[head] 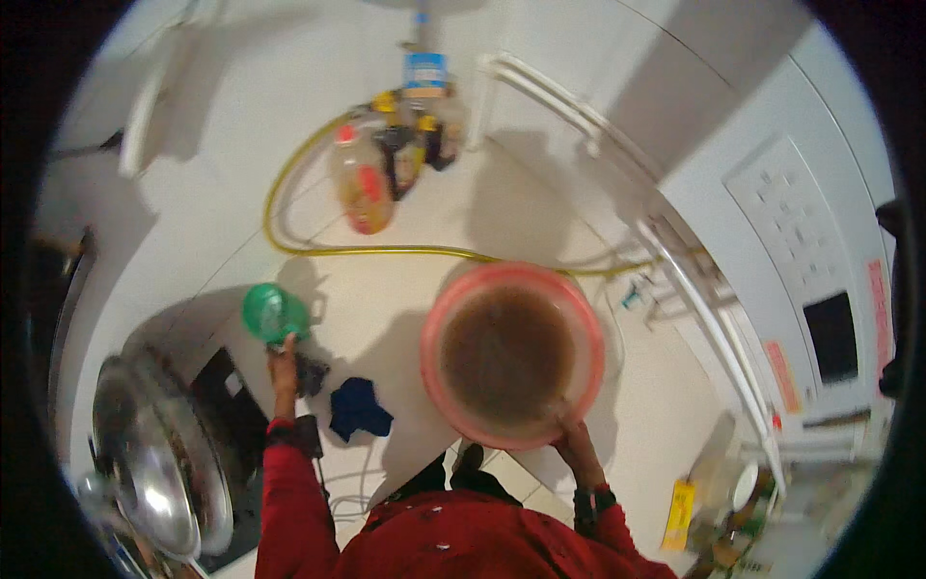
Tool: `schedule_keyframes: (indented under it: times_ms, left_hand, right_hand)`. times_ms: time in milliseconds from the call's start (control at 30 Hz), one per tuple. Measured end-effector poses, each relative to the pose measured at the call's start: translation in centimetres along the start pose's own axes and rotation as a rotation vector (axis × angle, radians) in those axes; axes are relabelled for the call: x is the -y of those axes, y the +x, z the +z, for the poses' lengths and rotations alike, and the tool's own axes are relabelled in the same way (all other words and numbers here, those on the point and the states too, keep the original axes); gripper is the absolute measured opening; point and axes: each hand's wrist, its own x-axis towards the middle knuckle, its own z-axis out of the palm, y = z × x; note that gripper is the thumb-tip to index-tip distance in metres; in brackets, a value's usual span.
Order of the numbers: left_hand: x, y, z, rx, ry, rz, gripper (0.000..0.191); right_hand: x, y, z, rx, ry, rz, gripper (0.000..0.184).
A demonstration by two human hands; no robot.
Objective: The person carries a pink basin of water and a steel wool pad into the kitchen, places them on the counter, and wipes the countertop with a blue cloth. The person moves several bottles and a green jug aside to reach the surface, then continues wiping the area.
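Observation:
My right hand (577,441) grips the near rim of a round pink plastic basin (430,362) that holds murky brown liquid. Out to the left, my left hand (284,362) holds a green, shiny container (273,313), perhaps a cup or mug; it is blurred, so its exact kind is unclear. A dark blue cloth (359,409) lies on the pale surface between my two arms, and a dark item, too blurred to name, is beside my left hand.
A yellow hose (383,250) curves behind the basin. Beyond it stand a bottle with a red cap (362,188) and several other bottles. Large metal pans or lids (148,463) are at lower left. White pipes (709,333) and a panel line the right, with jars at lower right.

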Motion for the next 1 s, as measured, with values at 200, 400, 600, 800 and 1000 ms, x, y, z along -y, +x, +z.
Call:
schedule_keyframes:
  times_ms: [200, 400, 600, 800, 1000]
  left_hand:
    - [2.9, 4.5, 0.9, -0.129, -0.149, 0.14, 0.083]
    - [2.4, 6.0, -0.2, 0.021, -0.259, -0.024, 0.067]
    - [0.8, 3.7, -2.2, -0.097, -0.024, 0.22, 0.048]
    - [-6.1, -3.6, -5.1, -0.173, -0.174, 0.611, 0.043]
    - [-17.1, -17.8, -4.5, 0.153, -0.583, 0.721, 0.04]
  right_hand:
    - [-1.2, -0.3, -0.9, -0.101, 0.214, 0.09, 0.048]
    - [-2.1, -0.1, -1.2, -0.152, 0.162, 0.094, 0.048]
    - [-4.4, -3.2, -2.3, -0.149, 0.237, 0.025, 0.047]
    - [-8.5, -11.3, -5.2, -0.074, 0.179, 0.154, 0.042]
    - [-10.6, -14.9, -3.6, 0.062, 0.237, 0.123, 0.039]
